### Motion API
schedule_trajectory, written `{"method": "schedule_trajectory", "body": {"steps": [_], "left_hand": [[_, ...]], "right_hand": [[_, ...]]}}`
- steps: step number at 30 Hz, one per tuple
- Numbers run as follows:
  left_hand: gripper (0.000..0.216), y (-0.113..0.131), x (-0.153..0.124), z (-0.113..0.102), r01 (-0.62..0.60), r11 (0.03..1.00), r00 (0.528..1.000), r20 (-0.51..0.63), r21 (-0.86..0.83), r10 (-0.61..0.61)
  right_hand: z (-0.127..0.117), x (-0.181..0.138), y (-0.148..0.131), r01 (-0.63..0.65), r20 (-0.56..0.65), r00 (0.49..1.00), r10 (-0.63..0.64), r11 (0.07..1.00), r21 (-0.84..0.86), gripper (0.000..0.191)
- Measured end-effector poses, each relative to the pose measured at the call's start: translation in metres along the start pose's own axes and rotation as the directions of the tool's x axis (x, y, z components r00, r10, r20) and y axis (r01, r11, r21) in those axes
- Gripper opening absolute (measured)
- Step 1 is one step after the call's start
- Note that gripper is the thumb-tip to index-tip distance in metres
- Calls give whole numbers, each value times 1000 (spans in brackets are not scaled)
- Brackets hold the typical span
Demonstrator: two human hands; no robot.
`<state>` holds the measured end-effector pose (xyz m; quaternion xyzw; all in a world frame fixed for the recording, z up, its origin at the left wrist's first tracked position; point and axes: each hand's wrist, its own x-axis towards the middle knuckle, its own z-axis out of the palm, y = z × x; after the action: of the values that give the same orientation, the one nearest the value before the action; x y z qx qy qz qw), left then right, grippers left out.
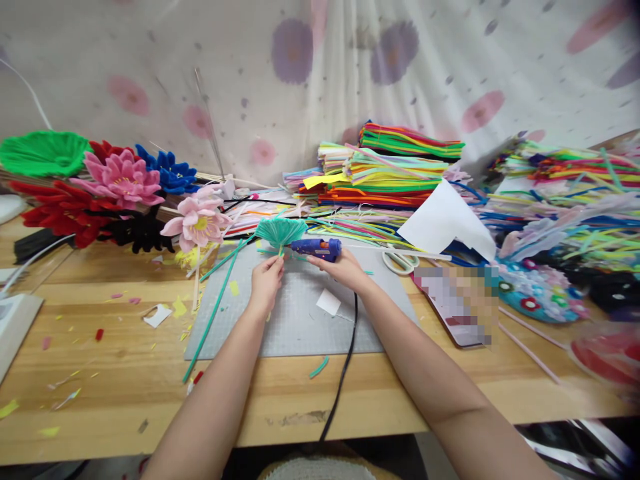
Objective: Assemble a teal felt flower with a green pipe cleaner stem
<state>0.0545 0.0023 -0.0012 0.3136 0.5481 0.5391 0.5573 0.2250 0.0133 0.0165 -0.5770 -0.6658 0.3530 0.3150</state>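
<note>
Pinched in my left hand is the base of a teal fan-shaped pipe-cleaner piece, which opens upward above my fingers. My right hand is closed around a blue hot glue gun. The gun lies sideways, its nozzle pointing left at the base of the teal piece; whether it touches I cannot tell. A black cord runs from the gun down over the table edge. Beneath both hands lies a grey cutting mat, with a long teal pipe cleaner along its left side and a white paper square on it.
Fuzzy flowers crowd the left back. Bundles of coloured pipe cleaners are stacked along the back and right. White-handled scissors and a phone-like object with a blurred screen lie right of the mat. Scraps dot the wooden table.
</note>
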Motion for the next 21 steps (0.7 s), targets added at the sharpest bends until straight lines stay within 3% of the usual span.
{"method": "schedule_trajectory", "body": {"steps": [21], "left_hand": [[38,1,-1,1,19,1000,999,-29,-12,-19]], "right_hand": [[-1,-5,-7,18,34,999,-17,999,-37,45]]}}
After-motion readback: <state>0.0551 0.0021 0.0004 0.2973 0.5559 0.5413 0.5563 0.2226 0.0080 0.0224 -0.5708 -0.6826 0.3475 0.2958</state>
